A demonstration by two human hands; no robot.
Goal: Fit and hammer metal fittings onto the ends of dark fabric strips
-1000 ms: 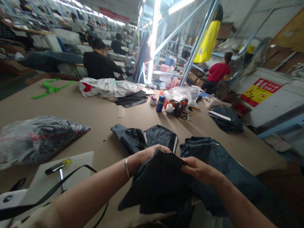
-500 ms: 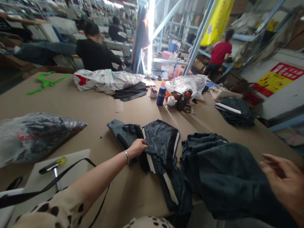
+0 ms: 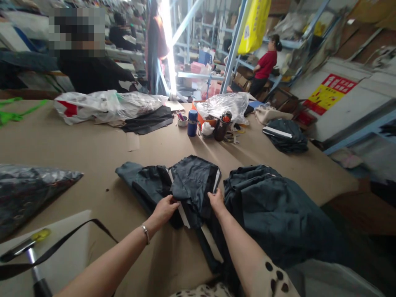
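A dark blue-grey garment with white and black stripes lies crumpled on the brown table in front of me. My left hand pinches its near-left edge beside a white stripe; a metal bracelet is on that wrist. On the garment's right side, my right hand grips the edge by a black and white stripe, thumb and fingers together. A striped sleeve or leg of it hangs toward the table's near edge between my arms. To the right is a pile of dark garments, close to my right forearm and drooping over the edge.
Near left are a hammer on a white board and a plastic bag. Farther back stand a blue bottle, a dark bottle and plastic-wrapped bundles. A folded garment stack sits back right. Other people are beyond the table.
My right hand has come in from the far right, past the garment pile, and taken hold of the striped garment's right edge. The left hand keeps its grip. The view has turned slightly right.
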